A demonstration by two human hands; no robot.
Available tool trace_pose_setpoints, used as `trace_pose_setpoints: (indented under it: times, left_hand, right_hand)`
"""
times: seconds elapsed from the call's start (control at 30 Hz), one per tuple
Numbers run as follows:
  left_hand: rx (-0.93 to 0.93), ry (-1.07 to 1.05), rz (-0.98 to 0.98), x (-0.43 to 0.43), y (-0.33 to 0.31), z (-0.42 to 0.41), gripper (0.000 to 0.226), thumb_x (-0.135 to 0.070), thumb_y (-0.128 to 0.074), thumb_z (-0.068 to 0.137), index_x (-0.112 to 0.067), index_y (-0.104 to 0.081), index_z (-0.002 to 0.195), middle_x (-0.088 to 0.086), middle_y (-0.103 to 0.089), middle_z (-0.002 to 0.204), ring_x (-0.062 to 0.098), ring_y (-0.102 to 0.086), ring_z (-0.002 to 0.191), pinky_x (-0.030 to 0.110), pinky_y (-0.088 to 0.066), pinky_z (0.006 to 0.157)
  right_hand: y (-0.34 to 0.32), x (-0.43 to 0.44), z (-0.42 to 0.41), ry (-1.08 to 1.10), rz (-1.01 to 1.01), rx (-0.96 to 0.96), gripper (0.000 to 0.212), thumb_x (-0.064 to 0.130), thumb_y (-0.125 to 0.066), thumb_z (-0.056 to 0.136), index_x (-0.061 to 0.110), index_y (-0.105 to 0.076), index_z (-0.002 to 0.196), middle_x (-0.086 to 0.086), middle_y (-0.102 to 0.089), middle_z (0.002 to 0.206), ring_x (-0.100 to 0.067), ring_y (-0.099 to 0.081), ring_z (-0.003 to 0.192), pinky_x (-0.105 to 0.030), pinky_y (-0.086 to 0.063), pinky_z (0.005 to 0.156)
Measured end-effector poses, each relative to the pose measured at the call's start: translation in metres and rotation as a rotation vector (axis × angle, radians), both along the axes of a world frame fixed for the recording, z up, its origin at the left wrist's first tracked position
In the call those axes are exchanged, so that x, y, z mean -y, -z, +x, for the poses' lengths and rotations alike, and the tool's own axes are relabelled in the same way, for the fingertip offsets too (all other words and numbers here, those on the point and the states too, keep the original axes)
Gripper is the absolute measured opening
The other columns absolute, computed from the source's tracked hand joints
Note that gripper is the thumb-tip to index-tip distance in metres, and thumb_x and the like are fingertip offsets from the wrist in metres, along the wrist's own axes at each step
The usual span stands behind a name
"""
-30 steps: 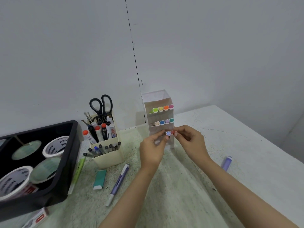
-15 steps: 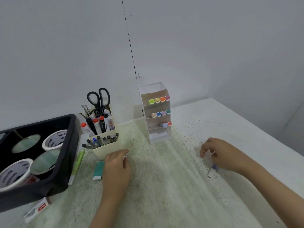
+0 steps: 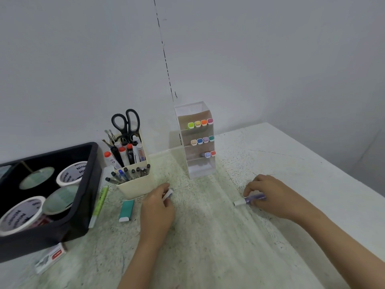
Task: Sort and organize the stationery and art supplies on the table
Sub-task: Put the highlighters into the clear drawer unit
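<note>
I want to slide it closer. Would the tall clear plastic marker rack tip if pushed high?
Probably yes: the tall clear plastic marker rack stands narrow and high. Its coloured markers fill the upper shelves, so it is likely top-heavy. Pushing low seems safer.

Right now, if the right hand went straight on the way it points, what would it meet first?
Probably the clear marker rack, near its empty bottom shelf. The right hand points up-left toward it; depth is uncertain.

Black lettering reading "Ninso" runs round the white tape roll [image 3: 71, 174] at the back of the tray [image 3: 91, 182], and again on the nearer roll [image 3: 19, 214]. Print on a marker [image 3: 141, 153] in the holder [image 3: 135, 185] and the red label on the small box [image 3: 51, 260] are too small to read.
</note>
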State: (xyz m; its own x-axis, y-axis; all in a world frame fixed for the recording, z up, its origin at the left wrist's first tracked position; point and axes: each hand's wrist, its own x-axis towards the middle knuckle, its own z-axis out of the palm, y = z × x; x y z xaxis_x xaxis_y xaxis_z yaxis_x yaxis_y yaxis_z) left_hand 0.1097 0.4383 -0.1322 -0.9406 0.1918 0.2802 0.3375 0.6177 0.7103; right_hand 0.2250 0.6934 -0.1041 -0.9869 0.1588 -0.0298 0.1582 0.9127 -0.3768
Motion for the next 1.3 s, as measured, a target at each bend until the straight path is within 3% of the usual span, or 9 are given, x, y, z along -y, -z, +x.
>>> trace_pose_setpoints:
  times: [0.13, 0.33, 0.57, 0.77, 0.87, 0.97, 1.07, 1.13, 1.3]
  left_hand:
    - [0.004, 0.091, 0.091, -0.005, -0.009, 0.004, 0.037, -0.003, -0.050, 0.091, -0.016, -0.058, 0.125, -0.007, -0.058, 0.113, 0.005, -0.052, 0.099, 0.017, -0.038, 0.084]
    - [0.131, 0.114, 0.315, -0.009, -0.019, 0.001, 0.033, -0.003, -0.060, 0.087, -0.031, -0.061, 0.105, -0.005, -0.060, 0.102, -0.002, -0.057, 0.085, 0.010, -0.047, 0.064]
    - [0.188, 0.176, 0.544, -0.018, -0.041, -0.002, 0.030, 0.000, -0.070, 0.080, -0.028, -0.069, 0.090, -0.002, -0.066, 0.080, -0.002, -0.060, 0.067, 0.011, -0.049, 0.063]
    - [0.074, 0.183, 0.582, -0.032, -0.056, -0.003, 0.027, -0.003, -0.076, 0.074, -0.026, -0.069, 0.086, -0.014, -0.068, 0.071, -0.001, -0.060, 0.063, 0.010, -0.047, 0.059]
    - [-0.021, 0.201, 0.609, -0.038, -0.061, -0.002, 0.026, -0.003, -0.076, 0.075, -0.026, -0.068, 0.085, -0.018, -0.069, 0.073, -0.001, -0.058, 0.061, 0.011, -0.045, 0.057]
    - [-0.133, 0.208, 0.634, -0.043, -0.068, 0.002, 0.026, -0.001, -0.072, 0.078, -0.024, -0.068, 0.088, -0.021, -0.069, 0.074, -0.002, -0.062, 0.062, 0.009, -0.043, 0.054]
    - [-0.246, 0.183, 0.632, -0.042, -0.072, 0.000, 0.031, 0.000, -0.071, 0.079, -0.028, -0.064, 0.090, -0.026, -0.067, 0.074, -0.002, -0.063, 0.065, 0.008, -0.043, 0.054]
    - [-0.320, 0.155, 0.612, -0.040, -0.074, -0.002, 0.035, -0.001, -0.071, 0.079, -0.033, -0.062, 0.091, -0.029, -0.065, 0.075, -0.002, -0.062, 0.066, 0.008, -0.044, 0.055]
    - [-0.400, 0.103, 0.626, -0.039, -0.074, -0.007, 0.037, -0.001, -0.072, 0.078, -0.034, -0.061, 0.091, -0.032, -0.064, 0.079, -0.002, -0.062, 0.068, 0.010, -0.046, 0.058]
  right_hand:
    - [-0.006, -0.007, 0.000, 0.074, 0.136, 0.034, 0.024, 0.027, -0.062, 0.086, 0.035, -0.057, 0.108, 0.010, -0.046, 0.103, -0.010, -0.042, 0.096, -0.024, -0.036, 0.078]
    - [-0.011, -0.014, 0.004, 0.136, 0.200, 0.099, 0.012, 0.042, -0.062, 0.086, 0.032, -0.055, 0.089, 0.010, -0.047, 0.094, -0.008, -0.042, 0.085, -0.021, -0.029, 0.065]
    - [-0.018, 0.001, -0.008, 0.173, -0.246, -0.115, 0.014, 0.035, -0.057, 0.092, 0.034, -0.059, 0.078, 0.007, -0.057, 0.068, -0.009, -0.044, 0.056, -0.022, -0.032, 0.054]
    - [-0.043, 0.022, -0.031, 0.269, -0.484, -0.332, 0.034, 0.041, -0.073, 0.077, 0.009, -0.065, 0.070, 0.009, -0.044, 0.046, -0.001, -0.039, 0.037, -0.011, -0.030, 0.041]
    - [-0.059, 0.030, -0.041, 0.217, -0.643, -0.347, 0.029, 0.037, -0.073, 0.078, 0.009, -0.066, 0.073, -0.002, -0.058, 0.051, -0.005, -0.047, 0.037, -0.018, -0.039, 0.042]
    - [-0.069, 0.040, -0.049, 0.155, -0.599, -0.384, 0.026, 0.039, -0.073, 0.077, 0.013, -0.067, 0.077, -0.016, -0.059, 0.066, -0.007, -0.051, 0.043, -0.018, -0.042, 0.046]
    - [-0.073, 0.050, -0.055, 0.167, -0.567, -0.519, 0.024, 0.034, -0.077, 0.075, 0.014, -0.064, 0.073, 0.004, -0.050, 0.050, -0.007, -0.038, 0.045, -0.018, -0.036, 0.049]
    - [-0.074, 0.054, -0.058, 0.150, -0.538, -0.602, 0.024, 0.028, -0.078, 0.076, 0.013, -0.060, 0.070, 0.011, -0.057, 0.046, -0.008, -0.032, 0.045, -0.018, -0.034, 0.049]
    - [-0.066, 0.059, -0.067, 0.098, -0.370, -0.816, 0.015, 0.026, -0.077, 0.076, 0.015, -0.068, 0.079, 0.012, -0.059, 0.064, -0.007, -0.047, 0.059, -0.012, -0.035, 0.055]
